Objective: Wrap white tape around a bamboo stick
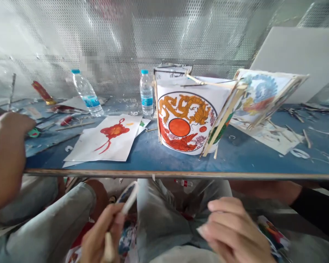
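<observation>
Below the table edge, my left hand [102, 232] is closed on a white strip [131, 197] that curves up in a loop. A pale stick-like piece [108, 248] also shows among its fingers. My right hand [233, 230] hovers over the lap with curled fingers. Something small and whitish shows at its fingertips, too blurred to name. In front of both hands stands a paper lantern [188, 117] on a wooden stick frame, painted with an orange dragon and a red disc. Neither hand touches it.
Two water bottles [88, 95] [146, 93] stand behind a sheet with a red knot painting [112, 138]. Another painted frame [265, 95] leans at the right among sticks and paper scraps [301, 152]. A co-worker's arm [8, 146] reaches in from the left.
</observation>
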The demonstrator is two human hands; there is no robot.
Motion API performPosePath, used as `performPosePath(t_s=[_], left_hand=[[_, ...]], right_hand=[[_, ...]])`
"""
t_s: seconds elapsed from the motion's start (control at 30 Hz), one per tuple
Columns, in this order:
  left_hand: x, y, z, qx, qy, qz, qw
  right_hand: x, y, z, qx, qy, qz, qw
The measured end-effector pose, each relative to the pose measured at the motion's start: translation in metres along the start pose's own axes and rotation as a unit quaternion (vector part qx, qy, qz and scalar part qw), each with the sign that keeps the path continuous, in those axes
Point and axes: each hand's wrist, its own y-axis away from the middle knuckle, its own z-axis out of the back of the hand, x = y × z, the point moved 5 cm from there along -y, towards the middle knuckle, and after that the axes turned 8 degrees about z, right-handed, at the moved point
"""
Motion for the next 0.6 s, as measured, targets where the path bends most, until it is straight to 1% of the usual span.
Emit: performPosePath(t_s=[0.03, 0.07, 0.1, 0.13, 0.17, 0.2, 0.23, 0.27, 0.33, 0.4, 0.43, 0.5, 0.53, 0.6], left_hand=[[0.006, -0.016, 0.011, -0.025, -0.017, 0.038, 0.999], [0.007, -0.035, 0.021, -0.057, -0.027, 0.047, 0.997], [0.005, -0.057, 0.025, -0.05, -0.036, 0.035, 0.997], [0.001, -0.081, 0.026, -0.038, -0.05, 0.02, 0.998], [-0.006, -0.103, 0.023, -0.011, -0.069, -0.014, 0.997], [-0.013, -0.123, 0.02, -0.006, -0.1, -0.063, 0.993], [-0.017, -0.14, 0.016, -0.006, -0.115, -0.084, 0.99], [-0.019, -0.154, 0.013, -0.019, -0.125, -0.091, 0.988], [-0.021, -0.169, 0.005, -0.033, -0.13, -0.11, 0.985], [-0.022, -0.172, -0.005, -0.015, -0.125, -0.13, 0.984], [-0.023, -0.173, -0.01, 0.0, -0.119, -0.139, 0.983], [-0.025, -0.18, -0.022, 0.018, -0.099, -0.148, 0.984], [-0.026, -0.186, -0.026, 0.017, -0.084, -0.147, 0.985], [-0.027, -0.201, -0.032, 0.001, -0.046, -0.13, 0.99]], right_hand=[[-0.007, 0.004, 0.01, -0.042, -0.011, -0.028, 0.999], [-0.013, 0.007, 0.018, -0.078, -0.026, -0.057, 0.995], [-0.018, 0.01, 0.022, -0.095, -0.043, -0.088, 0.991], [-0.022, 0.012, 0.024, -0.103, -0.056, -0.122, 0.986], [-0.024, 0.013, 0.025, -0.107, -0.067, -0.149, 0.981], [-0.025, 0.013, 0.024, -0.103, -0.078, -0.164, 0.978], [-0.025, 0.012, 0.025, -0.096, -0.087, -0.171, 0.977], [-0.025, 0.012, 0.026, -0.087, -0.095, -0.175, 0.976], [-0.028, 0.013, 0.032, -0.067, -0.122, -0.186, 0.973], [-0.035, 0.018, 0.045, -0.074, -0.18, -0.191, 0.962], [-0.039, 0.02, 0.054, -0.097, -0.217, -0.185, 0.954], [-0.049, 0.024, 0.069, -0.161, -0.29, -0.165, 0.929], [-0.054, 0.024, 0.074, -0.185, -0.319, -0.154, 0.917], [-0.058, 0.022, 0.073, -0.202, -0.346, -0.148, 0.904]])
